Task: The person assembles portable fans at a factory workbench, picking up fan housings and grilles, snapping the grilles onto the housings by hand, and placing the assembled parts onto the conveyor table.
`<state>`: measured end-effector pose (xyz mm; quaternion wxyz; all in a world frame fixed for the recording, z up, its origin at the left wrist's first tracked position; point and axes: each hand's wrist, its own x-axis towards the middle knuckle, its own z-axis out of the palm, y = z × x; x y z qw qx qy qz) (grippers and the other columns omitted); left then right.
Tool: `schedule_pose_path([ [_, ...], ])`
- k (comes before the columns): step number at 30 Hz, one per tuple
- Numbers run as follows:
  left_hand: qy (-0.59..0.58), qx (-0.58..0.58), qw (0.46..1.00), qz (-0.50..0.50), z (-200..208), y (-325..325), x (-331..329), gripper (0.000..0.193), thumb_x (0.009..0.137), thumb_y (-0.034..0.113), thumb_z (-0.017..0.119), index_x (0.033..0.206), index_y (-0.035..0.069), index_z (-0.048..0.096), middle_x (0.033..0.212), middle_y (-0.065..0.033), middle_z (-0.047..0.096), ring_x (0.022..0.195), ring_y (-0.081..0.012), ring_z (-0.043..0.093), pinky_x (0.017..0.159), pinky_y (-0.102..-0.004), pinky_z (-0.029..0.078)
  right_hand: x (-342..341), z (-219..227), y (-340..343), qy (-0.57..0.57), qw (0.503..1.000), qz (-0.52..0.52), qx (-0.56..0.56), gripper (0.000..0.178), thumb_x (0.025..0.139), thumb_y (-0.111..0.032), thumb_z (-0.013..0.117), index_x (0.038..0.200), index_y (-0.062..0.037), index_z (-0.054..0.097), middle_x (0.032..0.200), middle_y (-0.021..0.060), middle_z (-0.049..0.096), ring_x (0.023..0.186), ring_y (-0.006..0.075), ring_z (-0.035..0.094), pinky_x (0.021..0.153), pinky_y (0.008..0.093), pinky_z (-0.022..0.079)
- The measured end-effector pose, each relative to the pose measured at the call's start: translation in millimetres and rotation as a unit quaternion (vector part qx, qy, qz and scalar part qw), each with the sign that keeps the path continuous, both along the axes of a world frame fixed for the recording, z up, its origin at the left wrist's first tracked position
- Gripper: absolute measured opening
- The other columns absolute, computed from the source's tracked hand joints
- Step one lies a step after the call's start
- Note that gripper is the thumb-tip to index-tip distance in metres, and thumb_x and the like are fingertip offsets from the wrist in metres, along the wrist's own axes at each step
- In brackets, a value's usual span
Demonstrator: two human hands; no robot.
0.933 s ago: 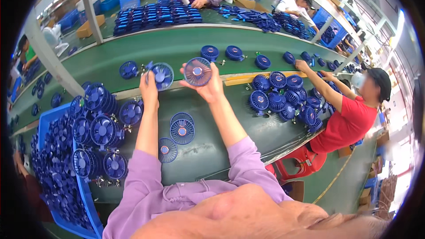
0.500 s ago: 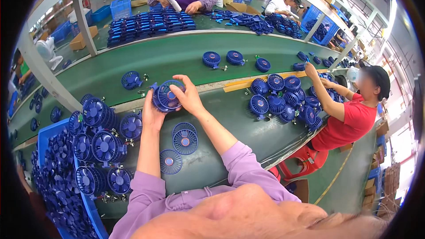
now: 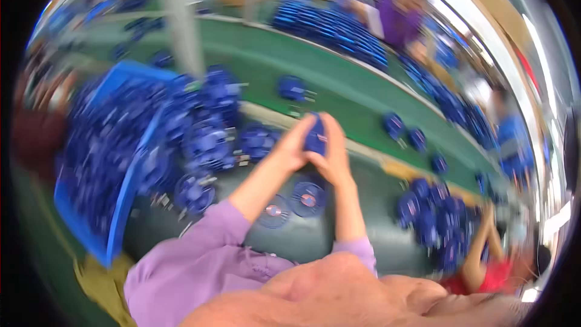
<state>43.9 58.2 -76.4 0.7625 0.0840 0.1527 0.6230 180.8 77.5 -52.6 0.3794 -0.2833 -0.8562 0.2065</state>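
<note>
A round blue fan head (image 3: pixel 316 136) stands on edge between my two hands, above the far edge of the dark work surface. My left hand (image 3: pixel 294 145) presses on its left side and my right hand (image 3: pixel 333 148) wraps its right side. Closer to me, a round blue fan grille (image 3: pixel 307 198) with a pale centre lies on the work surface. A second flat grille (image 3: pixel 274 211) lies beside it, to the left. Motion blur hides the fine parts of the fan head.
Left of me stands a blue crate (image 3: pixel 127 206) full of blue fan blades. Stacked fan heads (image 3: pixel 206 139) sit next to it. Beyond runs a green conveyor belt (image 3: pixel 357 106) with several fan heads. A co-worker in red (image 3: pixel 478 275) handles parts beside another pile (image 3: pixel 433 218) at right.
My view has swung to the left, so the crate shows more fully. The fan head is now turned edge-on, with both hands pressed around its sides.
</note>
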Motion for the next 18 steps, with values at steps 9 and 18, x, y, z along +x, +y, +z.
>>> schedule_pose_path([
  [9, 0.473, 0.106, 0.785, 0.386, 11.0, -17.1, 42.7, 0.034, 0.101, 0.029, 0.046, 0.122, 0.003, 0.045, 0.111, -0.0121, 0.054, 0.104, -0.0206, 0.054, 0.091, -0.0331, 0.043, -16.0, -29.1, -14.7, 0.214, 0.964, 0.025, -0.154, 0.079, 0.096, -0.062, 0.036, 0.145, -0.0001, 0.029, 0.143, 0.0176, 0.036, 0.133, 0.0287, 0.037, 0.110, 0.0395, 0.029],
  [18, 0.658, 0.066, 0.694, 0.285, -19.1, 17.3, 31.0, 0.050, 0.097, 0.042, 0.044, 0.129, 0.003, 0.045, 0.126, -0.0217, 0.050, 0.125, -0.0388, 0.042, 0.106, -0.0458, 0.031, 19.3, -29.8, 52.6, 0.098, 0.979, -0.062, -0.170, 0.049, 0.100, -0.029, 0.047, 0.139, 0.0006, 0.041, 0.137, 0.0190, 0.046, 0.126, 0.0268, 0.045, 0.105, 0.0371, 0.035],
])
